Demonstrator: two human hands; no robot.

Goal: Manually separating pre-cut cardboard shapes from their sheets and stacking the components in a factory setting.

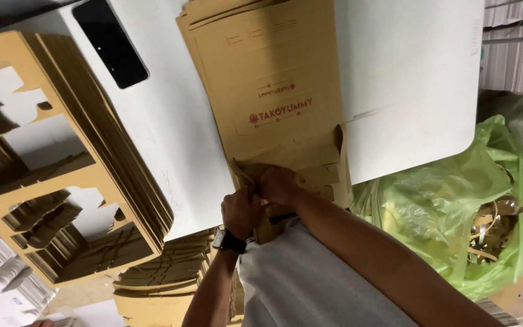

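- Left hand (241,209): closed, fingers curled around the near edge of the die-cut cardboard box blanks (270,79). A black wristwatch (230,241) sits on the wrist just behind it.
- Right hand (278,183): touching the left hand, just beside it, knuckles up, fingers pressed down and gripping the same near edge of the blanks. Exact finger placement under the board cannot be told.
- Die-cut cardboard box blanks: a flat brown stack with red printing on the top sheet, lying on the white table (407,79) and running straight away from both hands. Its near end overhangs the table edge, where the hands meet it.
- Grey shirt (310,284): directly below the hands, against the near end of the stack.
- Stack of cut-out cardboard waste frames (74,175): well off to the left hand's side, resting on the table, thick, with irregular openings showing the white surface beneath.
- Black smartphone (110,41): beyond the left hand, far across the table, lying flat between the frames and the blanks.
- Second pile of brown blanks (164,278): below the table edge, near the left forearm.
- Green plastic bag (455,206): off to the right hand's side, beyond the table edge, open, holding cardboard offcuts (491,227).
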